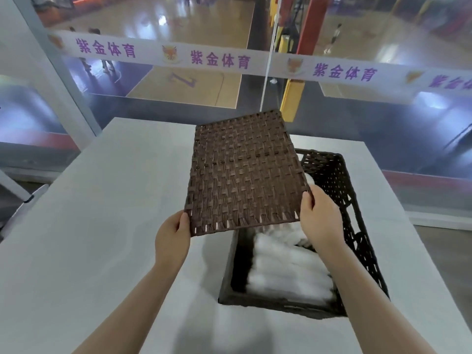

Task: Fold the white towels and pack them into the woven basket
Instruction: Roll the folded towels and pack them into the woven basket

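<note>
A woven lid (245, 172) is held above the woven basket (357, 226) on the white counter (102, 200), its near corners pinched by the left hand (172, 241) and the right hand (320, 221), each grip closed on the edge. Folded white towels (286, 267) are seen packed inside the basket, which sits toward the right of the counter. The lid is held tilted and offset to the left; if lowered that way, it could be caught on the rim or pressed onto the towels. The basket's far interior is hidden by the lid, and the towel count cannot be made out.
</note>
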A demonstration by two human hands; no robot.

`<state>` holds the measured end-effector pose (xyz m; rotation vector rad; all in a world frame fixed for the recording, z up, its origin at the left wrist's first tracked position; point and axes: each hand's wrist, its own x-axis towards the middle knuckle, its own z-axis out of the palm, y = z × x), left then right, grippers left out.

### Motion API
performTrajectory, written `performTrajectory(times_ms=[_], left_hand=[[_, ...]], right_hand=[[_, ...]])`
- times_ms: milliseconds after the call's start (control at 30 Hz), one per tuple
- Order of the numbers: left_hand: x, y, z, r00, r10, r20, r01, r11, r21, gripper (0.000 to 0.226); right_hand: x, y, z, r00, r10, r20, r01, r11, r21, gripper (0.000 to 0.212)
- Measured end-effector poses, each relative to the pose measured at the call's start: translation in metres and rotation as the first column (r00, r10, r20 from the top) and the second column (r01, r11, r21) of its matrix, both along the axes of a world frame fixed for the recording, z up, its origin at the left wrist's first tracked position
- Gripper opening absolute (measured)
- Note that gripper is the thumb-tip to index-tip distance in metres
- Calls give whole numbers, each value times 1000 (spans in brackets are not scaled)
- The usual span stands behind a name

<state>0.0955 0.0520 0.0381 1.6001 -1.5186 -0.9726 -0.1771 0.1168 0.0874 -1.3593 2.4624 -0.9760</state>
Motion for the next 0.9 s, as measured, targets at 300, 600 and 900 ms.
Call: performTrajectory(times_ms=[300, 600, 900], left_hand=[[-38, 59, 6, 971, -119, 209, 133, 990, -55, 34], [-43, 108, 12, 931, -226, 287, 250, 967, -51, 32], [-39, 123, 8, 879, -290, 378, 333, 942, -51, 44]], right_hand=[[-37, 108, -28, 988, -131, -84, 138, 987, 87, 32], [-49, 165, -27, 985, -167, 49, 163, 984, 77, 32], [-32, 191, -30, 962, -182, 203, 185, 983, 8, 37]])
